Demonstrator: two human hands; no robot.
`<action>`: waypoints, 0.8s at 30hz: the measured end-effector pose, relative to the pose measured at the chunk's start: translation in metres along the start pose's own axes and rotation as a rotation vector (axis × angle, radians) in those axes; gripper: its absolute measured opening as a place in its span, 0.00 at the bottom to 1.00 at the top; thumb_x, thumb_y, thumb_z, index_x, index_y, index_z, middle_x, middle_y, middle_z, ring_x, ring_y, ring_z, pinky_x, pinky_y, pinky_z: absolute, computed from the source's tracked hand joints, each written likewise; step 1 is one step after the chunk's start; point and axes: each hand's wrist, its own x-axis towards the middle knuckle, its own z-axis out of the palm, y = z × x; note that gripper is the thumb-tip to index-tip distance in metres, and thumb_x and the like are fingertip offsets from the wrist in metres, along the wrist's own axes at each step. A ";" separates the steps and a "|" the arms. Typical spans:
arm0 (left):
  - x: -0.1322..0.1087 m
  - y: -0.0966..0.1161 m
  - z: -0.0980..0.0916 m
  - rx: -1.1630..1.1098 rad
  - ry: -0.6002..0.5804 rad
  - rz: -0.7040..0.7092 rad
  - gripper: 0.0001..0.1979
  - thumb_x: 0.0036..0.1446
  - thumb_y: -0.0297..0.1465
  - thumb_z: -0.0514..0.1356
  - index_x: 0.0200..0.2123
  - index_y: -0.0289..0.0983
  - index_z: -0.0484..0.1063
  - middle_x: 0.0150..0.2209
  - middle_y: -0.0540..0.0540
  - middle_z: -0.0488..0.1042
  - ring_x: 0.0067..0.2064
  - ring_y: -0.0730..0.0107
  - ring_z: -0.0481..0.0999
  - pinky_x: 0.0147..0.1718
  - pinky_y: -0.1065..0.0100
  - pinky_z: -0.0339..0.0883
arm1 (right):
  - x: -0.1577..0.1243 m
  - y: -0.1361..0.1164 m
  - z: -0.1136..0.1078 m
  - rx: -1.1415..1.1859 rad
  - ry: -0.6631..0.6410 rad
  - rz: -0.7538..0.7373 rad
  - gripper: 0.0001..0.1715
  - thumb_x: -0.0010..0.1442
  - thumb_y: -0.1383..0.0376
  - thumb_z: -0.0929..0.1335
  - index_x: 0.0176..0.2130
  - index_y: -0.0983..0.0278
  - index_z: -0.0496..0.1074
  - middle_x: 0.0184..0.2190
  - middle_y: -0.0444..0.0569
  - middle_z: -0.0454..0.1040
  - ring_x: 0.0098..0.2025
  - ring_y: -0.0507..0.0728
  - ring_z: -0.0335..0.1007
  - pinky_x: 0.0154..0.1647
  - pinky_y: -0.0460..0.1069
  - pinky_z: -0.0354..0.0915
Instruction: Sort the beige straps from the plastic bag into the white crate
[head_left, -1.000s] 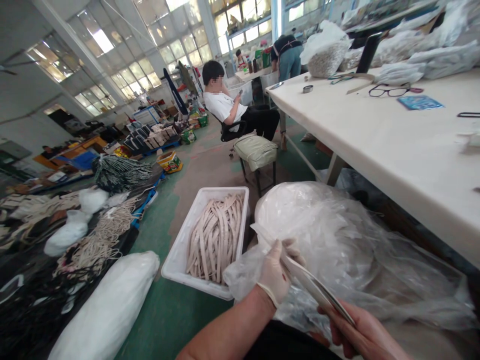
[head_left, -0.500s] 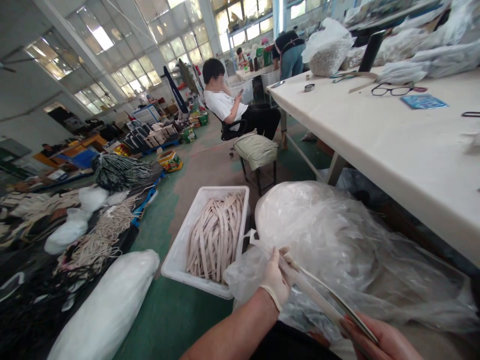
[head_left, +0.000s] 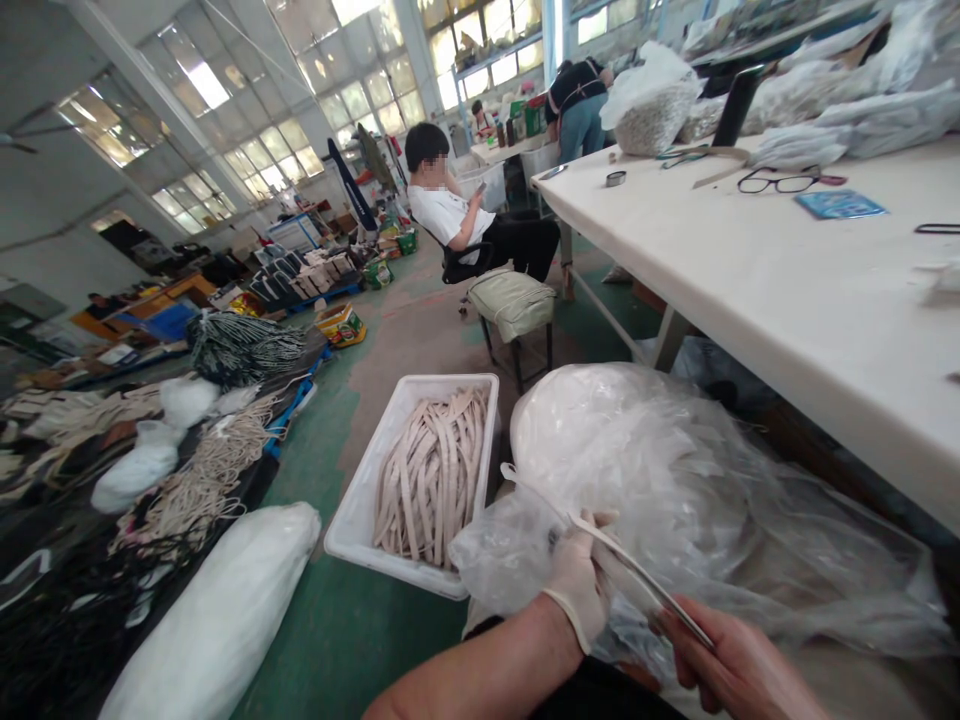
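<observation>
A light glove covers my left hand (head_left: pixel 581 578), whose fingers are closed round a long pale strap (head_left: pixel 639 572). My right hand (head_left: pixel 731 655) is bare and pinches the same strap nearer to me. Between the hands the strap runs taut with its narrow edge showing, and its far part curls up beyond my left hand. Beneath both hands spreads a large clear plastic bag (head_left: pixel 622 440) with pale contents I cannot make out. Left of the bag is a white plastic bin (head_left: pixel 358 500) holding many beige straps (head_left: pixel 429 470).
A white-topped table (head_left: pixel 750 260) on the right bears glasses (head_left: pixel 780 181), a blue packet (head_left: pixel 840 204) and bagged goods. A stool with a bundle (head_left: pixel 514 303) stands ahead, near a seated person (head_left: pixel 457 215). A stuffed white sack (head_left: pixel 217 610) lies on the left.
My left hand has moved slightly nearer and to the right along the strap. My right hand has shifted up and left, and the strap's far end now curls.
</observation>
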 end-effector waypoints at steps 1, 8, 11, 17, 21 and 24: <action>0.002 0.005 0.000 -0.007 -0.004 0.025 0.14 0.54 0.39 0.66 0.32 0.32 0.75 0.21 0.51 0.67 0.22 0.74 0.67 0.26 0.72 0.63 | -0.003 -0.001 -0.002 0.010 -0.011 -0.008 0.37 0.57 0.34 0.55 0.24 0.61 0.68 0.20 0.48 0.73 0.21 0.56 0.68 0.23 0.47 0.62; 0.011 0.026 -0.005 0.008 -0.007 0.209 0.19 0.49 0.43 0.69 0.35 0.33 0.74 0.23 0.51 0.69 0.25 0.74 0.70 0.29 0.72 0.66 | -0.018 0.004 -0.010 0.037 0.007 0.078 0.39 0.52 0.31 0.56 0.23 0.60 0.67 0.17 0.47 0.72 0.19 0.56 0.68 0.22 0.47 0.62; 0.003 0.009 0.000 0.037 -0.046 0.113 0.20 0.47 0.44 0.69 0.34 0.32 0.75 0.22 0.51 0.68 0.24 0.75 0.69 0.26 0.73 0.64 | -0.007 0.008 -0.004 -0.011 0.063 0.026 0.37 0.56 0.33 0.55 0.24 0.60 0.66 0.18 0.47 0.72 0.20 0.56 0.68 0.21 0.47 0.61; -0.001 0.027 0.006 0.050 -0.030 0.196 0.18 0.49 0.41 0.69 0.34 0.33 0.75 0.22 0.51 0.69 0.24 0.75 0.70 0.28 0.73 0.67 | -0.008 0.018 -0.004 0.094 0.029 -0.039 0.37 0.60 0.35 0.55 0.26 0.62 0.66 0.20 0.46 0.72 0.22 0.55 0.69 0.22 0.45 0.61; -0.002 0.026 0.003 0.088 -0.038 0.211 0.18 0.50 0.41 0.68 0.36 0.32 0.76 0.24 0.50 0.71 0.26 0.73 0.73 0.30 0.72 0.68 | -0.012 0.017 -0.002 0.116 0.037 -0.004 0.37 0.60 0.35 0.55 0.25 0.62 0.65 0.19 0.46 0.71 0.21 0.54 0.68 0.22 0.45 0.61; -0.008 0.010 0.002 0.138 -0.084 0.141 0.18 0.49 0.40 0.69 0.35 0.31 0.76 0.24 0.49 0.72 0.25 0.73 0.73 0.27 0.73 0.67 | -0.008 0.008 -0.002 0.127 0.039 -0.031 0.35 0.61 0.36 0.56 0.26 0.62 0.65 0.20 0.46 0.72 0.21 0.55 0.68 0.22 0.46 0.61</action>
